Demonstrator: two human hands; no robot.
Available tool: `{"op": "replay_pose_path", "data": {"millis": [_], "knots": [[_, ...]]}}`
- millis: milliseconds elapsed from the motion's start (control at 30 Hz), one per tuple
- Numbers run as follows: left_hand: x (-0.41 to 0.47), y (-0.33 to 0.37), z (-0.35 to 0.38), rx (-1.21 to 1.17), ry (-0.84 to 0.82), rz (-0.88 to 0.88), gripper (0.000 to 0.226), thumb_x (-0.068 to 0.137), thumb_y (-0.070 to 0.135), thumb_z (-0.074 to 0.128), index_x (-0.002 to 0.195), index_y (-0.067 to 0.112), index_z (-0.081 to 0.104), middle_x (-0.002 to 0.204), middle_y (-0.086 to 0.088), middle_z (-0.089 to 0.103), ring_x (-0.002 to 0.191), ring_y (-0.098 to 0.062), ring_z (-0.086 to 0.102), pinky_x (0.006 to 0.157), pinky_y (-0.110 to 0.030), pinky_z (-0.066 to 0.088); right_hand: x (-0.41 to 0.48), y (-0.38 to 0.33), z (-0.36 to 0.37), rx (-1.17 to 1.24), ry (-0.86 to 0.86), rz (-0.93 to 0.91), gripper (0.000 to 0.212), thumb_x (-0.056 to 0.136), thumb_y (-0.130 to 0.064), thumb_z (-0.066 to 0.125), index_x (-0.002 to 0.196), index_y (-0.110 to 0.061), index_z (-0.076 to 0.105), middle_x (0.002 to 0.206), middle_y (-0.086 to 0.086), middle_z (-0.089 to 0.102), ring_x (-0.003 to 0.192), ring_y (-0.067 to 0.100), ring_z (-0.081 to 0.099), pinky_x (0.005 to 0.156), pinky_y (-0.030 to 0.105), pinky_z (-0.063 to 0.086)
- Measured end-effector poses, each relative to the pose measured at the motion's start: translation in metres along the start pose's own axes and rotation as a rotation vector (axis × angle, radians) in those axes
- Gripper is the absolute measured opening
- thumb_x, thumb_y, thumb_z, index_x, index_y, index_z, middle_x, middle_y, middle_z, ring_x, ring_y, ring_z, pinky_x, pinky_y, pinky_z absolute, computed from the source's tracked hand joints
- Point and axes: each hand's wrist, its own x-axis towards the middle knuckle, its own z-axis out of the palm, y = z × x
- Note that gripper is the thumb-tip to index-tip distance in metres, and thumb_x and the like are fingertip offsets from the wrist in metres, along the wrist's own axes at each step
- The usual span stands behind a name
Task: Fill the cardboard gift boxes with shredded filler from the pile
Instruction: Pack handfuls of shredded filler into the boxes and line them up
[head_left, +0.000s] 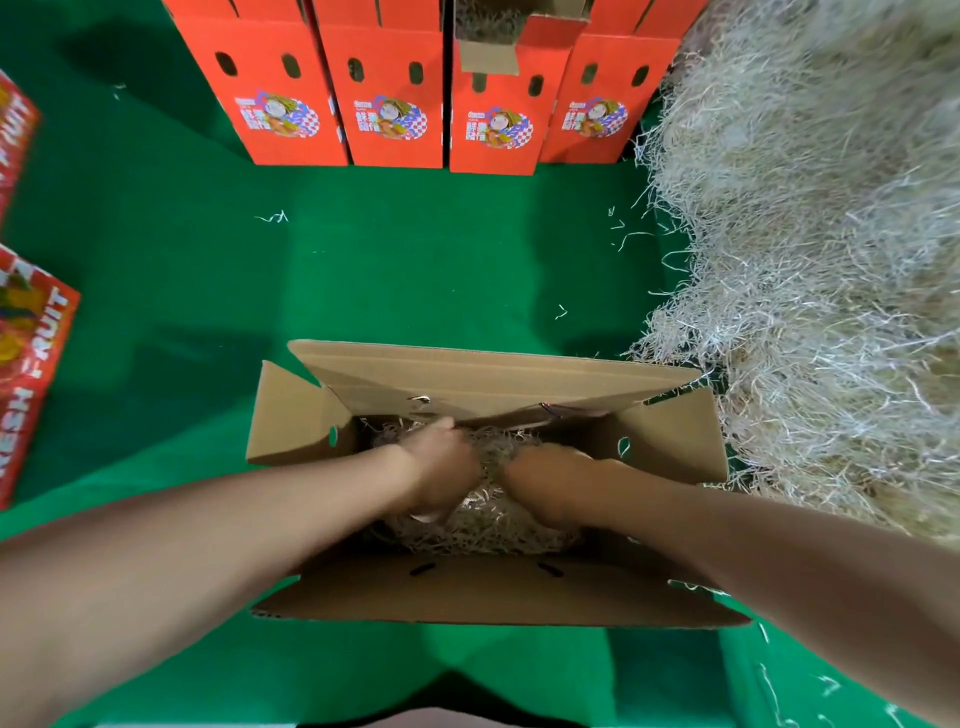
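Left of the open box, two red fruit cartons sit at the edge of the green desk. Your left hand is down inside the box, on the shredded filler. It's blurred with the fingers turned under, so I can't tell if it grips any. Your right hand is just beside it, fingers sunk in the filler, its grip equally unreadable. Beyond the box, four red gift boxes stand in a row, and filler shows in the open top of one. Right of the box rises the big pile, its strands reaching the box's right flap.
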Motion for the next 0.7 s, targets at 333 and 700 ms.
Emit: {"op": "replay_pose_path", "data": {"millis": [333,700], "knots": [[0.024,0.014,0.016,-0.299,-0.182,-0.008,0.068,0.085,0.013,0.058,0.144,0.03,0.029,0.157,-0.004,-0.012,0.143,-0.033,-0.006,0.113,-0.057,0.006,0.007,0.014,0.01,-0.221,-0.246,0.125,0.048,0.095,-0.018,0.044,0.141,-0.011,0.035,0.15,0.014,0.026,0.137,0.032,0.024,0.111,0.047,0.022],[0.02,0.01,0.014,-0.256,0.167,0.051,0.028,0.087,0.018,0.049,0.112,0.017,0.062,0.116,-0.009,0.06,0.103,-0.028,0.056,0.087,-0.042,0.05,0.004,0.01,0.001,-0.049,0.145,0.111,0.025,0.09,-0.008,0.05,0.114,-0.01,0.057,0.113,0.011,0.059,0.099,0.026,0.059,0.076,0.035,0.047]]}}
